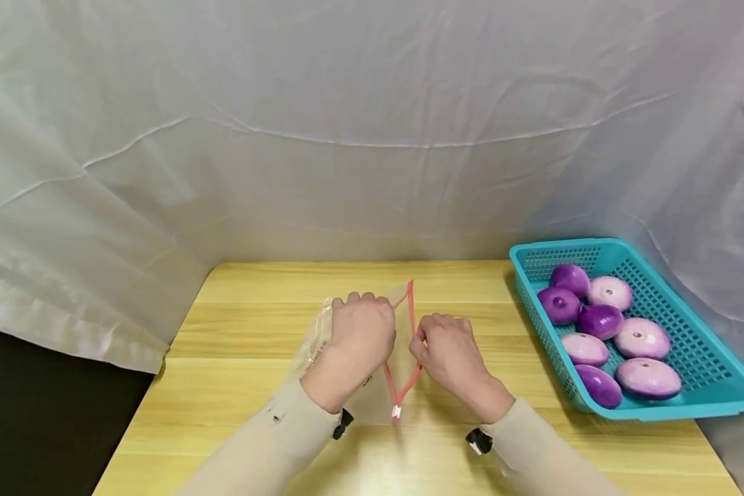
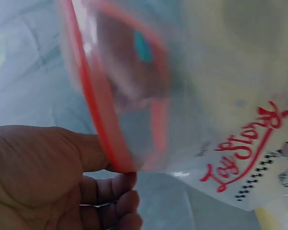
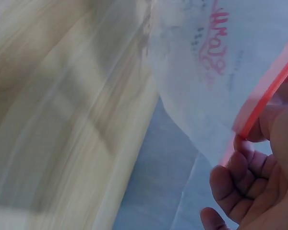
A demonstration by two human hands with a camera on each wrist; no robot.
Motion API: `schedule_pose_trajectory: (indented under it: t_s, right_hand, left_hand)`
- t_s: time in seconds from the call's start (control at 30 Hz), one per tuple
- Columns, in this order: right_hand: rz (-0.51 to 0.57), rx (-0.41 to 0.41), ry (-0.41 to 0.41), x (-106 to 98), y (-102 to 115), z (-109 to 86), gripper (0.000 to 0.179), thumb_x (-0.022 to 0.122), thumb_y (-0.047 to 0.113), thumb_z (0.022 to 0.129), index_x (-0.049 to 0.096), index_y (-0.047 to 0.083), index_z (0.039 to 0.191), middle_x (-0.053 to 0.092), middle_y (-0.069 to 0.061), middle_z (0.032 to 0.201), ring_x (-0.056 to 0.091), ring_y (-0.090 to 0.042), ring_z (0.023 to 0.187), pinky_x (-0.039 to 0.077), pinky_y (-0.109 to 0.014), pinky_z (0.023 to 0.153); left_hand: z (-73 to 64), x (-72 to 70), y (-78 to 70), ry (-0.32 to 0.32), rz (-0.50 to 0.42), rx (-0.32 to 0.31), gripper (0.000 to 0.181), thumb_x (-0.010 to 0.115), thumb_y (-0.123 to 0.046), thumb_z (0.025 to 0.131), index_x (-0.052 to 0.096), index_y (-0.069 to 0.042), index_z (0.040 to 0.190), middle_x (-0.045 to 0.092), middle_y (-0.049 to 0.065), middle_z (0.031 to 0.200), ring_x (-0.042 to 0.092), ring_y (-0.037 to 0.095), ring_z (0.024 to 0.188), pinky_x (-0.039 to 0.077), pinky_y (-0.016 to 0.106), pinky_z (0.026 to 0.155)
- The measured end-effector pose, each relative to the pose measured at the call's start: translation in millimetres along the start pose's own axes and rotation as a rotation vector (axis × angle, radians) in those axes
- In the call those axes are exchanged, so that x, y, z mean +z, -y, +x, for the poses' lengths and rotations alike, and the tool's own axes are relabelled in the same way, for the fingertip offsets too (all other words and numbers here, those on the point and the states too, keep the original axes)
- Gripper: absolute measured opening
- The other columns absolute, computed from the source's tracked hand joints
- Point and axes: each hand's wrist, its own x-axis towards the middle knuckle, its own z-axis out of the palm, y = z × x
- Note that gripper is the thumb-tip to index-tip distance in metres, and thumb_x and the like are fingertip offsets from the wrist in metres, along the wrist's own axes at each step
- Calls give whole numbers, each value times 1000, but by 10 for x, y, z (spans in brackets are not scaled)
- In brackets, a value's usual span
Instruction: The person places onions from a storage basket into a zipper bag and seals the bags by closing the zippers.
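Head view looks down; close wrist views share the bag (image 2: 201, 100).

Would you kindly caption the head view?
Left hand and right hand hold a bag open, left of a turquoise basket.

"Toy Story" stands in red script (image 2: 249, 146) on the clear plastic bag (image 2: 216, 81), a black-and-white checkered strip (image 2: 256, 177) running just beside it. Small dark print (image 2: 202, 149) near the words is too blurred to read. The right wrist view shows the red script turned about and only partly legible. From the head, the print on the bag's left part is too small to read.
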Motion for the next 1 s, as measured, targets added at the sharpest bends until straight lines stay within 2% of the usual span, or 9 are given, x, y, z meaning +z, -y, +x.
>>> schedule_pose_trajectory:
  t_s: [0.17, 0.3, 0.43, 0.47, 0.53, 0.63, 0.7, 0.87, 1.0]
  right_hand:
    - [-13, 97, 63, -21, -60, 66, 26, 67, 16, 89, 53, 16, 66, 51, 4, 63, 50, -17, 62, 44, -47, 75]
    - [-33, 175, 119, -47, -133, 115, 30, 65, 19, 90, 52, 15, 63, 50, 1, 60, 49, -18, 58, 45, -50, 75]
    - [-17, 179, 200, -54, -132, 142, 28, 65, 21, 90, 54, 15, 65, 52, 2, 60, 51, -18, 56, 45, -53, 79]
    - [-7, 171, 223, -49, -120, 143, 27, 65, 22, 90, 54, 15, 66, 53, 2, 60, 51, -17, 57, 45, -52, 80]
    - [13, 156, 263, -30, -96, 137, 26, 66, 24, 90, 55, 16, 67, 54, 3, 62, 51, -16, 57, 45, -51, 81]
    - [26, 141, 295, 4, -72, 110, 26, 67, 24, 88, 55, 17, 66, 53, 4, 63, 50, -15, 59, 44, -48, 80]
    - [18, 133, 287, 21, -76, 89, 26, 67, 23, 88, 54, 17, 66, 52, 3, 63, 49, -15, 59, 44, -48, 80]
    - [-51, 95, 218, 36, -157, 44, 27, 68, 21, 87, 52, 17, 65, 50, 4, 62, 49, -16, 59, 46, -51, 82]
    - [-136, 45, 177, 18, -282, 17, 26, 68, 22, 86, 52, 17, 65, 49, 3, 62, 49, -18, 60, 45, -49, 77]
  left_hand:
    - [-88, 55, -10, -115, 100, 91, 27, 70, -18, 94, 56, -14, 72, 50, 0, 68, 48, 18, 68, 37, 35, 65]
    - [-272, -100, -4, -239, 122, 144, 34, 72, -21, 91, 49, -16, 67, 42, -2, 63, 38, 17, 61, 25, 33, 61]
    - [-335, -232, 26, -355, 99, 141, 36, 76, -27, 87, 49, -16, 66, 41, -2, 61, 38, 17, 59, 25, 32, 59]
    - [-320, -228, 40, -355, 91, 128, 35, 76, -28, 87, 50, -15, 66, 42, -2, 61, 39, 18, 59, 27, 32, 59]
    - [-265, -173, 66, -293, 75, 99, 34, 74, -27, 89, 51, -14, 68, 43, -1, 64, 41, 19, 63, 30, 34, 61]
    - [-161, 19, 109, -181, 70, 81, 28, 70, -22, 93, 54, -12, 71, 46, 1, 68, 44, 21, 69, 36, 37, 66]
    - [-101, 171, 151, -157, 83, 86, 26, 69, -23, 94, 56, -12, 74, 48, 1, 71, 45, 21, 72, 38, 39, 68]
    - [-9, 467, 296, -270, 92, 109, 27, 69, -24, 95, 56, -12, 76, 49, 3, 73, 45, 23, 75, 38, 41, 72]
    - [-14, 512, 394, -282, 99, 114, 28, 68, -19, 96, 53, -11, 74, 46, 3, 72, 42, 23, 74, 37, 41, 73]
